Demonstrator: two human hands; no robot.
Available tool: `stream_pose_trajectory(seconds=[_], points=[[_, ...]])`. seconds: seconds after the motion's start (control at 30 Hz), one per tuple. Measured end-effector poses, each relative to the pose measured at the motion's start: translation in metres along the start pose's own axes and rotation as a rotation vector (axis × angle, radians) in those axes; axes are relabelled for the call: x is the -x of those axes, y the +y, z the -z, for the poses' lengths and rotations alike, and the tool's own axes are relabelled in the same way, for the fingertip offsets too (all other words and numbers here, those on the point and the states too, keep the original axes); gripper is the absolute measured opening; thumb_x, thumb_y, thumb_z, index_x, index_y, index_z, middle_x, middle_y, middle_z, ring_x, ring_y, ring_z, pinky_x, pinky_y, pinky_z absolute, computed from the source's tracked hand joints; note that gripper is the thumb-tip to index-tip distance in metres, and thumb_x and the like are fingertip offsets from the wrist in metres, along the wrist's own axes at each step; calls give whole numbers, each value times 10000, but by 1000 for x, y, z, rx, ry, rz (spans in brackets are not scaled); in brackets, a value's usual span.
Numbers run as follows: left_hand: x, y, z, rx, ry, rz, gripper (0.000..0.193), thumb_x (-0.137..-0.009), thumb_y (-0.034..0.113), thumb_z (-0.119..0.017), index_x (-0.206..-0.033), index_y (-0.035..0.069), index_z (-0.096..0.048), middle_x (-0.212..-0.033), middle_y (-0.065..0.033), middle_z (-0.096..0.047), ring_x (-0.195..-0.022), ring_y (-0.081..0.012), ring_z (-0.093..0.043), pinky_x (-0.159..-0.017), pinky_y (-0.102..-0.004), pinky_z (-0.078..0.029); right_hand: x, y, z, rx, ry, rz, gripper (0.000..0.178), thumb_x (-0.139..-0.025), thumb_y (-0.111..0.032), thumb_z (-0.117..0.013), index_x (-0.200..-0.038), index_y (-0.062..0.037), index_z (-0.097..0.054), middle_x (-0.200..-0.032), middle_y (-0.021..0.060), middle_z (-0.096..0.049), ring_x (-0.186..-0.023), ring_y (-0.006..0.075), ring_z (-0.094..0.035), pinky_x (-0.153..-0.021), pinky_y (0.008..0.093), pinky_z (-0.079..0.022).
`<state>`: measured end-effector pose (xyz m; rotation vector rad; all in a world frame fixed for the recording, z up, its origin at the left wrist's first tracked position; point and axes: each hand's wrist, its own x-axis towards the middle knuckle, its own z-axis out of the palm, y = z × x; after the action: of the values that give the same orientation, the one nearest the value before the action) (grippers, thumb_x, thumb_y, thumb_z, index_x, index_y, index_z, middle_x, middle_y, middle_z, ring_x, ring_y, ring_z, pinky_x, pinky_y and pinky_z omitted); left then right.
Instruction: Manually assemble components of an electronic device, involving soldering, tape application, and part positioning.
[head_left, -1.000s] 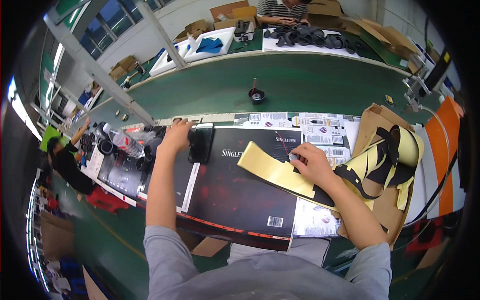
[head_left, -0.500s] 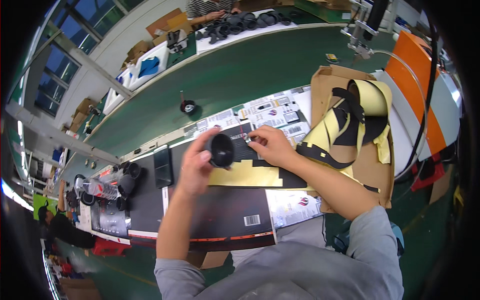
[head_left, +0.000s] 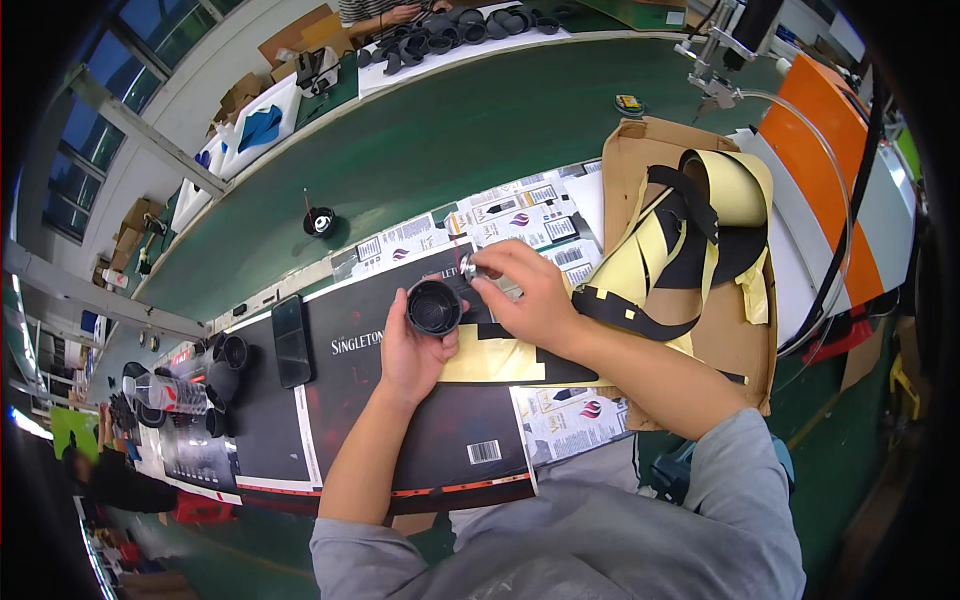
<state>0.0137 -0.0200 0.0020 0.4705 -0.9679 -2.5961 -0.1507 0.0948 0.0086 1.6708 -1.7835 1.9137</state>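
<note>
My left hand [head_left: 412, 352] is wrapped round a black plastic cup-shaped housing [head_left: 436, 306], its open mouth facing up toward me. Just right of its rim, my right hand [head_left: 522, 292] pinches a small round silver part [head_left: 467, 266] between thumb and fingertips; a thin red line stands up from it. The part and the housing appear apart. Beneath both hands lies a black printed board [head_left: 440, 440] with a yellow-backed strip [head_left: 500, 362] on it. A similar black and silver round piece [head_left: 318, 222] with a thin upright stem sits farther off on the green bench.
To the right, a cardboard box [head_left: 735, 355] holds curled black and yellow adhesive strips [head_left: 655, 265]. A black phone [head_left: 291, 342] lies at left, beyond it a clear bottle [head_left: 172, 393] and several black housings [head_left: 222, 375]. Another person [head_left: 375, 15] works behind more black parts.
The housing has turned so its mouth faces up, and my left hand now supports it from below. My right hand has brought the silver part closer to it. The view has shifted slightly.
</note>
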Motion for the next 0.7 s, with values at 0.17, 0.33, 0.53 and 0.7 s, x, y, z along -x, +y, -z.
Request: stream_pose_trajectory(seconds=[0.17, 0.33, 0.53, 0.7], points=[[-1, -2, -1, -15, -21, -94, 457, -1015, 384, -313, -1384, 129, -407, -1229, -124, -556, -998, -223, -582, -769, -330, -486, 7, -8, -8, 56, -86, 312, 291, -703, -14, -775, -971, 14, -662, -967, 139, -656, -762, 268, -650, -656, 322, -536], [-1, 1, -11, 26, -19, -73, 488, -999, 380, -306, -1399, 115, -394, -1202, -102, -568, -1012, -211, -570, -799, -348, -474, 9, -9, -9, 93, -79, 320, 264, -715, -39, -751, -961, -2, -664, -972, 112, -653, -757, 265, -649, -642, 331, -532], [-2, 4, -5, 58, -47, 48, 533, -1007, 489, -280, -1311, 99, -476, -1010, -75, -631, -709, -190, -581, -581, -266, -443, 9, -10, -7, 107, -76, 351, 266, -709, -41, -755, -956, -2, -664, -964, 104, -651, -742, 252, -646, -620, 321, -528], [-1, 2, -6, 60, -1, 16, 607, -1005, 555, -245, -1258, 72, -511, -939, -70, -639, -648, -153, -564, -511, -253, -423, 8, -13, -8, 116, -86, 385, 259, -712, -52, -756, -951, -8, -664, -953, 94, -649, -734, 239, -643, -612, 319, -523]])
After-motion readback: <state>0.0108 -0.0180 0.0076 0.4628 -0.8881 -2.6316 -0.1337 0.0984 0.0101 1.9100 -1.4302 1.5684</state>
